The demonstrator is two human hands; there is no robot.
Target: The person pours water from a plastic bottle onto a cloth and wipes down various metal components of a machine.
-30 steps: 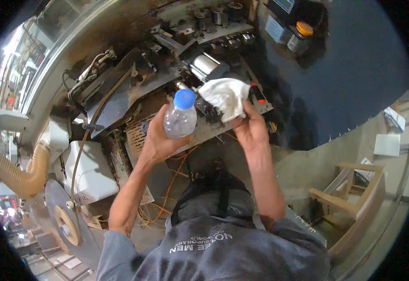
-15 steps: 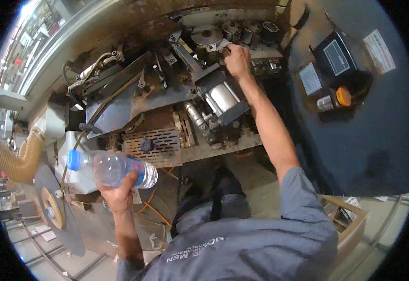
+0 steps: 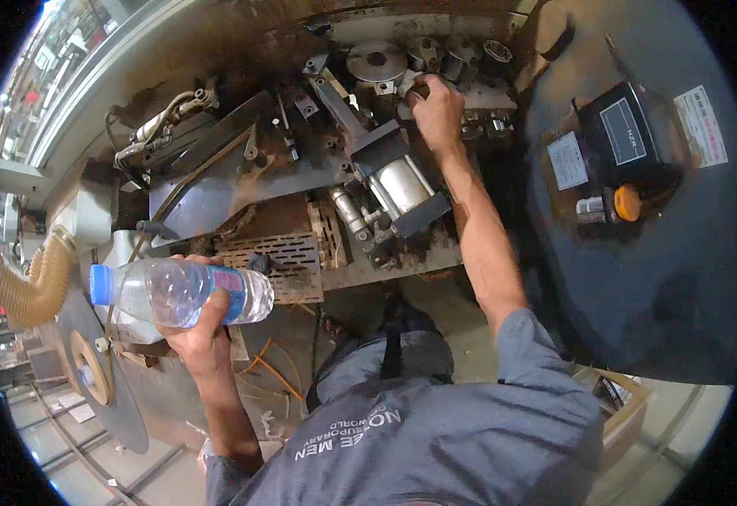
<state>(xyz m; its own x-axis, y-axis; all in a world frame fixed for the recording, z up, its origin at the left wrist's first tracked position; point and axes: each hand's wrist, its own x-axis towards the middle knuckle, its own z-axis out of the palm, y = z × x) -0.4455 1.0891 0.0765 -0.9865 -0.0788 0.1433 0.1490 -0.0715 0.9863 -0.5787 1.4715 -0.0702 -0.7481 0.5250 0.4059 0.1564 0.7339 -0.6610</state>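
The right hand (image 3: 439, 114) reaches over the machine and has its fingers pinched together on a white cloth (image 3: 408, 80), of which only a small part shows, beside a round metal disc (image 3: 375, 62); whether the cloth touches the disc is hidden. The left hand (image 3: 193, 336) is clamped around a clear plastic bottle (image 3: 178, 292), which lies tilted on its side, blue cap (image 3: 100, 285) on, pointing left. The wiping looks under way rather than finished: the cloth is in place among the parts, while brown grime covers much of the machine bed (image 3: 392, 271) and the slotted plate (image 3: 288, 253). How much has been wiped cannot be told. For moving, the metal cylinder (image 3: 400, 184) with its black end blocks stands close to the left of the right forearm, and the dark panel (image 3: 638, 287) borders its right side. The bottle's base is near a black knob (image 3: 259, 262). The widest open room is between the forearms, above the floor in front of the bed's edge.
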